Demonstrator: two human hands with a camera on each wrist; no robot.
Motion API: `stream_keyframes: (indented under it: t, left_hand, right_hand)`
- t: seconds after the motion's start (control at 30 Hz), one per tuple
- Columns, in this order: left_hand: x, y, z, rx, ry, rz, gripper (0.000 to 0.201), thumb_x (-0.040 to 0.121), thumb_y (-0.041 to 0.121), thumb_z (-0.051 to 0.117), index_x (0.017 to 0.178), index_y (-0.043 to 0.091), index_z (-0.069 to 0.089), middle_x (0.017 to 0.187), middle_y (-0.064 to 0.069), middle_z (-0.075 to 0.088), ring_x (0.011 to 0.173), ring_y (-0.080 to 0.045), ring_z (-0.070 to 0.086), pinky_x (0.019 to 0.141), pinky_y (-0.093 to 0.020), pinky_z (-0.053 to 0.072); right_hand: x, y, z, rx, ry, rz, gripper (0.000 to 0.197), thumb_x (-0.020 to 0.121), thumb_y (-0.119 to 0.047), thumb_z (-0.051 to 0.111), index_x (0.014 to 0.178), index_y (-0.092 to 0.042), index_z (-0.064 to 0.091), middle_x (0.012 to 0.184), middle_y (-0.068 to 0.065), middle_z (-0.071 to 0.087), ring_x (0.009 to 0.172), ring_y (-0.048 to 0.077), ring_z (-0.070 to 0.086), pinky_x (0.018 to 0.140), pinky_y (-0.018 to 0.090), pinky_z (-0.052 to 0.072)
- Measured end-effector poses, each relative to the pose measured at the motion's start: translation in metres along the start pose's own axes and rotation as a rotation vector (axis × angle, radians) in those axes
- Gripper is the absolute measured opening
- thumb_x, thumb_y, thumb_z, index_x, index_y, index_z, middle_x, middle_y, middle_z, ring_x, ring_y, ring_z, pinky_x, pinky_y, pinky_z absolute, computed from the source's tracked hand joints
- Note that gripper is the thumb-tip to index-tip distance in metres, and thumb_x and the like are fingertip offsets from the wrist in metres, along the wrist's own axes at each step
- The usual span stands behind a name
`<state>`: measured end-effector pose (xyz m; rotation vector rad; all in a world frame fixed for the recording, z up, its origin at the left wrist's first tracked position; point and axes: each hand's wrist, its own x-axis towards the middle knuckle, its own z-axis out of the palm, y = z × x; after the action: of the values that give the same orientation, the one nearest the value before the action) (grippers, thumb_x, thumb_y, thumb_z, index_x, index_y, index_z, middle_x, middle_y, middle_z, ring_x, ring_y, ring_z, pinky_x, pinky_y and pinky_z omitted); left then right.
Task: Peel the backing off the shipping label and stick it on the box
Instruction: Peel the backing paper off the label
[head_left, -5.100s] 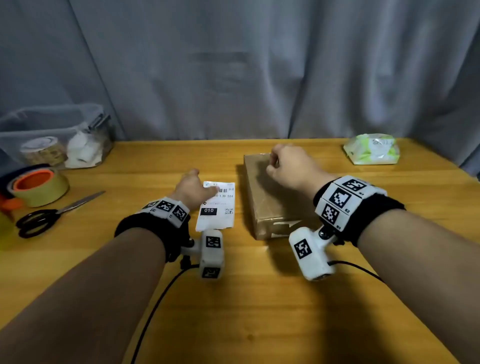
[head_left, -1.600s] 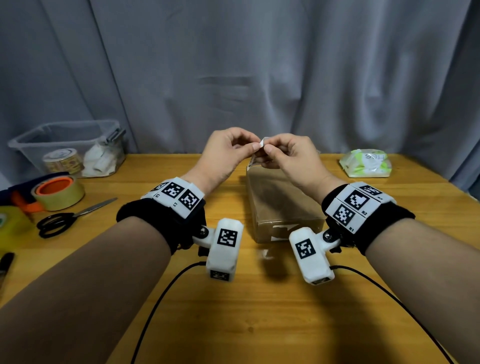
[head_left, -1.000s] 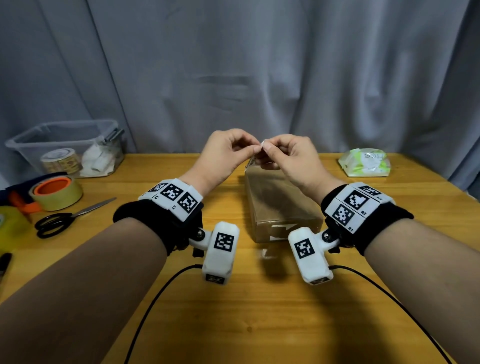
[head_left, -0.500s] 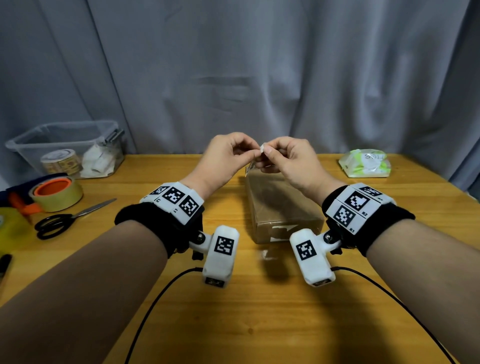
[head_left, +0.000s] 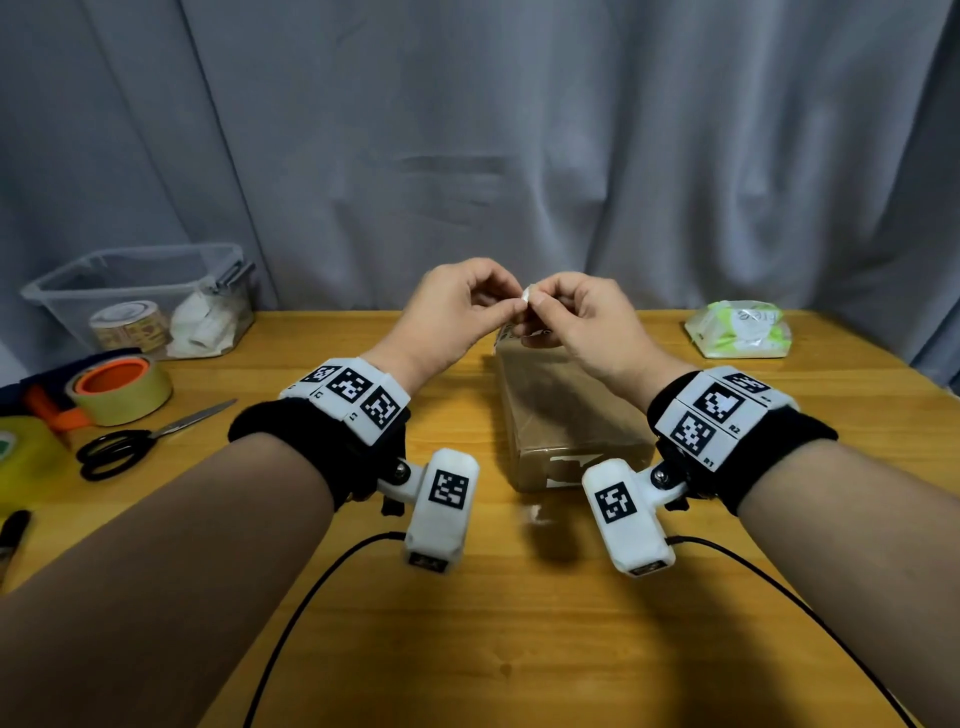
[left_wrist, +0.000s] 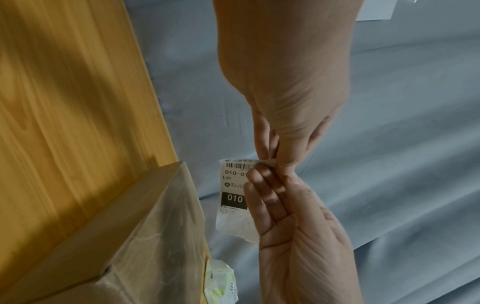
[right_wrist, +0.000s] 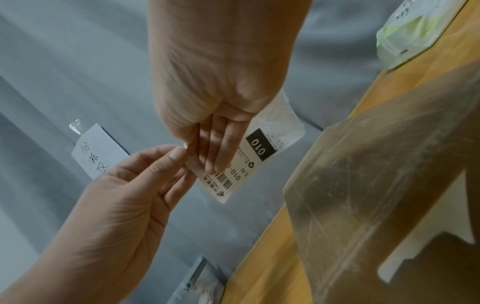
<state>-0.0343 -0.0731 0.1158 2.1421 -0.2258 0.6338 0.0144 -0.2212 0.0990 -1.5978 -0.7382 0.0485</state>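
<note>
Shipping label (left_wrist: 233, 193) pinched at one top corner by both hands — left hand (head_left: 457, 306), right hand (head_left: 582, 317) — long axis hanging down above the box (head_left: 566, 410).

The box (head_left: 566, 405) lies on the table (head_left: 519, 649), mid-width. Above its far end, both hands meet at the shipping label (left_wrist: 235, 193). Left of the box lie the scissors (head_left: 130, 441), tape roll (head_left: 119, 389) and bin (head_left: 140, 301); right of it, near the table's back edge, the wipes pack (head_left: 737, 330).
</note>
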Motion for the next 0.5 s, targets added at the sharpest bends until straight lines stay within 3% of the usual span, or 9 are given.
stream_keyframes:
  t: [0.17,0.33,0.5]
  left_hand:
    - [-0.0002,-0.0003,-0.0014,0.024,0.010,0.008,0.011,0.078,0.014,0.071,0.087,0.007,0.068,0.079,0.000,0.067,0.077,-0.014,0.066,0.078,-0.030,0.056]
    - [-0.0019,-0.0013,-0.0005,0.001,0.003,0.007,0.010,0.078,0.012,0.071,0.087,0.007,0.067,0.080,-0.004,0.068,0.078,-0.016,0.067,0.080,-0.034,0.057]
    - [-0.0023,-0.0001,-0.0008,0.004,0.001,0.014,0.011,0.079,0.013,0.070,0.088,0.007,0.068,0.082,-0.005,0.069,0.080,-0.018,0.068,0.080,-0.035,0.057]
  right_hand:
    - [0.0012,0.0004,0.0006,-0.004,0.001,0.005,0.019,0.094,-0.009,0.050,0.082,-0.016,0.062,0.075,0.008,0.068,0.066,0.005,0.068,0.063,0.016,0.055]
    - [0.0014,0.0023,0.0011,-0.014,0.001,0.013,0.020,0.093,-0.008,0.052,0.079,-0.018,0.063,0.074,0.007,0.068,0.069,0.010,0.069,0.068,0.023,0.057]
    - [-0.0007,-0.0014,-0.0002,-0.020,0.012,0.012,0.016,0.092,-0.009,0.054,0.083,-0.015,0.064,0.076,0.008,0.069,0.071,0.013,0.069,0.066,0.019,0.056]
